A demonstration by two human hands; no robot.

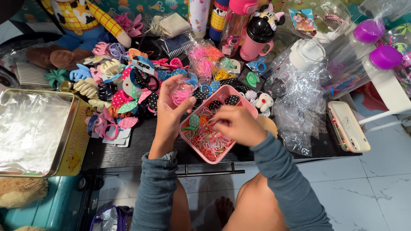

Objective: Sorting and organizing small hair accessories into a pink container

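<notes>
Pink square box (249,105) brimful of tangled elastic bands (208,139)

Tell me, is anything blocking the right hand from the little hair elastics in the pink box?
Nothing visible blocks it. The right hand is already down in the open pink box, fingertips among the hair elastics. The left hand holds a small clear bag of pink elastics beside the box, not across it.

The pink box (246,102) looks like smooth matt plastic, and the bands (207,139) in it are thin, rubbery elastic. The tin (72,141) is glossy metal lined with shiny clear film. Crinkled glossy cellophane (299,107) lies on a dark matt tabletop (128,154).
</notes>
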